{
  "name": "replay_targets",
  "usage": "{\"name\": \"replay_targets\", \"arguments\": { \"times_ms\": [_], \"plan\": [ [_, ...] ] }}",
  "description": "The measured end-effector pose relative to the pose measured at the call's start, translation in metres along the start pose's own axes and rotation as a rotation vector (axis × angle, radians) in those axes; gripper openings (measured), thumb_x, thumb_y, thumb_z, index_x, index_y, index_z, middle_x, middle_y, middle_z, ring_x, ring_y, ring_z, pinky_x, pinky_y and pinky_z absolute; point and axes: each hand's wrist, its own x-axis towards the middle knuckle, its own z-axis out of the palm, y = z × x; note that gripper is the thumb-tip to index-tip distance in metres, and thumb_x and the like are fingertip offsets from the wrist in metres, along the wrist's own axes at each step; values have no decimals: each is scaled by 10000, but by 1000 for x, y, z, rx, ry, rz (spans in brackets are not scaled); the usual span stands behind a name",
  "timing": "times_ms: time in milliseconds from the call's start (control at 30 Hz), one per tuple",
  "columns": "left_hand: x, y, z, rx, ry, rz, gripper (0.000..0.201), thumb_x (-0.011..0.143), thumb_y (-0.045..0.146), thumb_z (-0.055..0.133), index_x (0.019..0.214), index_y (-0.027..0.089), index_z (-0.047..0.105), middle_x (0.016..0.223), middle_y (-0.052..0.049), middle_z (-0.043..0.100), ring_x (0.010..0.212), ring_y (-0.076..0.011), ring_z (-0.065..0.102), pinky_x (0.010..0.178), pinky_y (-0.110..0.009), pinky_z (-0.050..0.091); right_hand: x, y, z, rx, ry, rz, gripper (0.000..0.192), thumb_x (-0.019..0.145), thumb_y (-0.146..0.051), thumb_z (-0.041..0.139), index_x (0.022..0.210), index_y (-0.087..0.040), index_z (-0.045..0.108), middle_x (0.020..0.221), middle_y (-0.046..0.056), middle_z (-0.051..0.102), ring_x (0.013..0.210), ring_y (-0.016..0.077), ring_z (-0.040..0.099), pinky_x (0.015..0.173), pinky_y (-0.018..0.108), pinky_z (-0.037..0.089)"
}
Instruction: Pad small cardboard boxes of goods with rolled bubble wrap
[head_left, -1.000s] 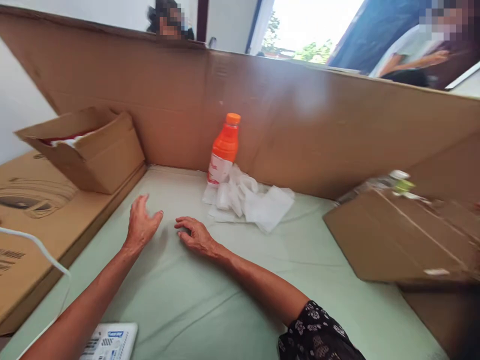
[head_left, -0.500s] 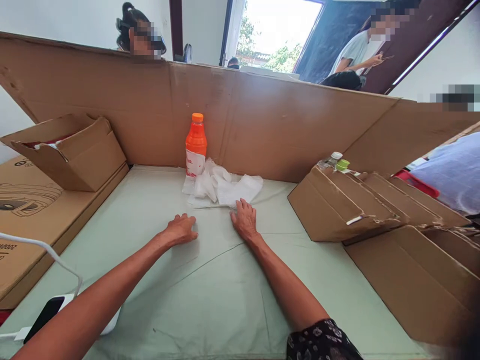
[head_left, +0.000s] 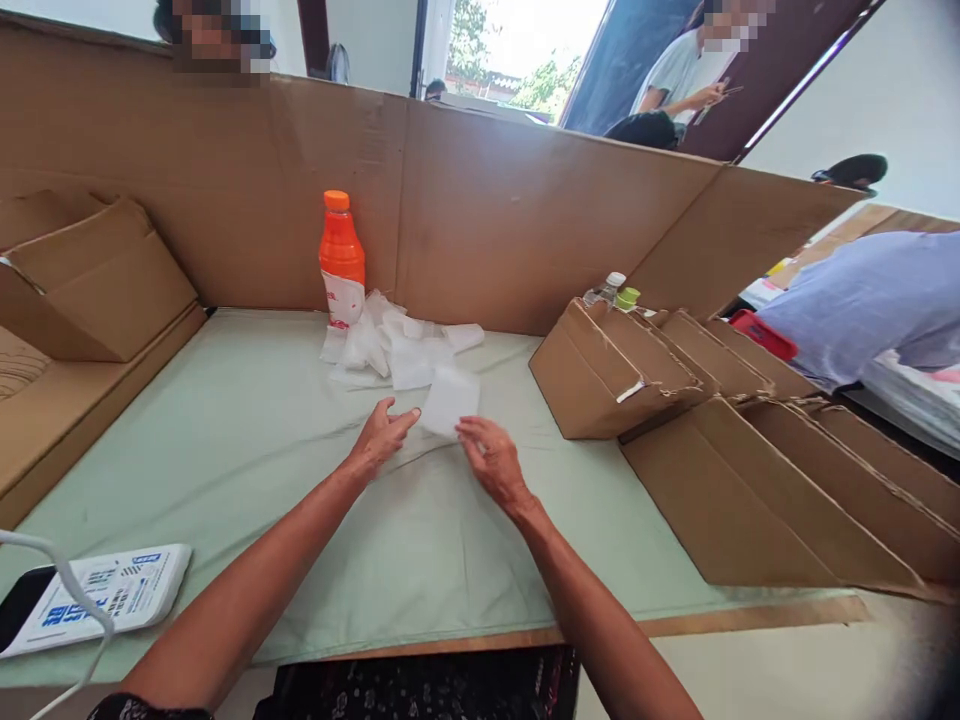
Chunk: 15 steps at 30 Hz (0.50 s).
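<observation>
Head view: both hands meet over the middle of the table (head_left: 247,440), which is covered in a pale green cloth. The left hand (head_left: 381,440) is partly open, thumb and forefinger pinching the near left corner of a small white square sheet (head_left: 448,400). The right hand (head_left: 491,462) is also loosely curled, its fingertips (head_left: 466,430) at the sheet's near right corner; whether they grip it or only touch it cannot be told. The sheet lies roughly at the table's centre, lifted slightly at its near edge, just in front of a loose pile of white sheets (head_left: 390,345).

That pile sits toward the far edge, touching the base of an upright orange bottle (head_left: 341,258) with an orange cap, which stands against the cardboard wall (head_left: 510,220) running along the far edge. At the left edge a folded cardboard box (head_left: 90,280) rests on a flat carton. Along the right edge lies a row of flattened cardboard boxes (head_left: 720,440), leaning one on another, with a clear bottle (head_left: 604,290) and a green cap just behind them. At the near left corner lies a white power adapter (head_left: 112,595) with blue print, a white cable (head_left: 67,590) across it. Beyond the wall, other people are partly visible.
</observation>
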Motion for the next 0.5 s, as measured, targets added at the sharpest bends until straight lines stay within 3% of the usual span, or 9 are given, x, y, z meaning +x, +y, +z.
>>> {"name": "replay_targets", "arguments": {
  "times_ms": [133,200,300,400,500],
  "plan": [
    [-1,-10,20,-177,-45,-59,710,742,439,745,1333,122,513,1074,-161,718,800,-225,694,652,-293,513,-39,-38,3,77,-125,-142,179,920,-225,620,1028,-281,752,1097,6,777,1021,177,715,899,319,526],
    [-5,-15,23,-230,-89,-64,628,659,327,779,1223,138,579,944,-97,730,692,-191,661,600,-266,485,-40,-43,-11,106,-132,-190,144,911,-314,668,1021,-269,749,1114,19,772,1023,183,713,908,320,521],
    [-16,-23,17,-297,-135,-66,571,615,267,754,1156,162,602,872,-44,720,626,-165,629,561,-249,467,-15,-23,-58,-30,61,-141,232,921,-386,648,1059,-220,734,1178,98,743,1109,238,670,983,396,479],
    [-32,-29,6,-346,-164,-83,602,586,280,770,1151,159,603,854,-41,721,634,-179,638,555,-259,475,28,15,-119,-416,312,65,309,912,-320,606,1171,-173,689,1333,165,652,1258,319,557,1046,493,395],
    [-48,-35,-3,-392,-184,-101,666,562,319,802,1170,144,593,841,-50,731,638,-195,650,559,-276,489,64,47,-162,-710,243,338,463,845,-274,633,1281,-121,618,1387,221,583,1259,384,514,1000,522,383]
  ]
}}
